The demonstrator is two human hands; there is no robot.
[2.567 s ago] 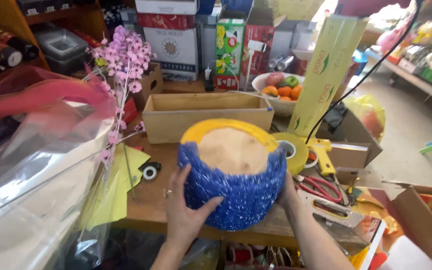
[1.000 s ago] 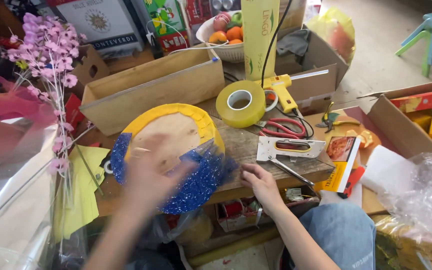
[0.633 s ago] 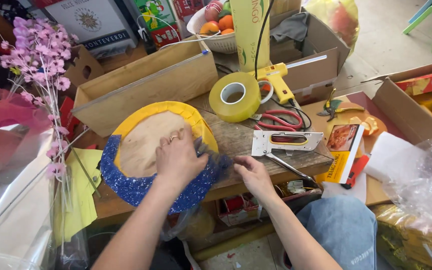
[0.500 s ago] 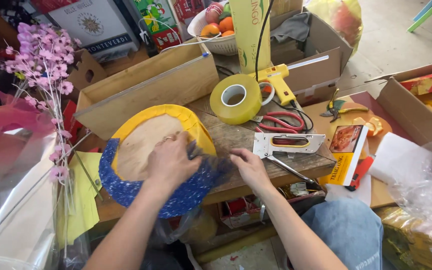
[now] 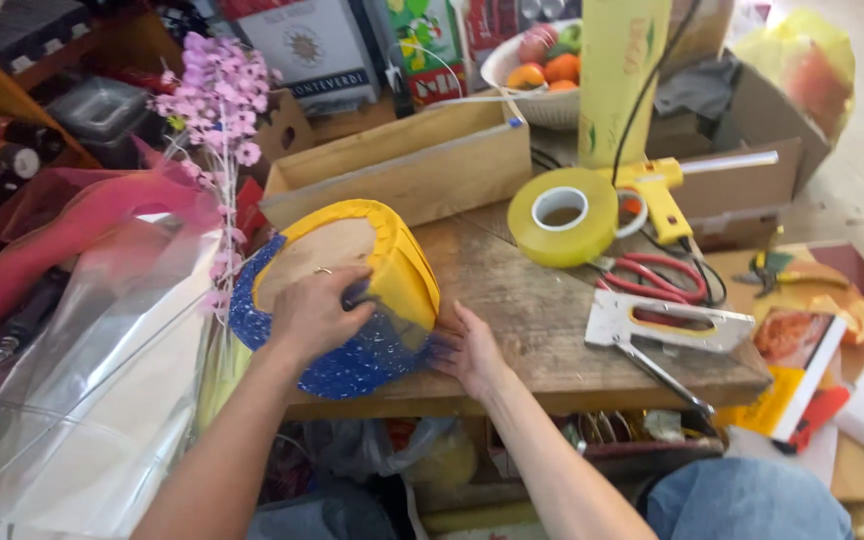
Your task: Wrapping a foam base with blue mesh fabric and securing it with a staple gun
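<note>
Fingers [image 5: 347,290] of the left hand [image 5: 314,315] curl over the yellow-rimmed blue basket [image 5: 352,355] on the counter [image 5: 542,320], while the right hand [image 5: 472,350] lies spread against its side.

Worn wooden table [image 5: 542,310], tape roll [image 5: 562,216], staple gun [image 5: 667,327], red scissors [image 5: 652,278], wooden box [image 5: 422,165]

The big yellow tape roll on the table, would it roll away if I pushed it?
Probably not: the big yellow tape roll lies flat on the rough wooden table, so it would likely slide. Tipped on edge, it could roll. It looks thick and stiff, perhaps heavy for its size.
</note>
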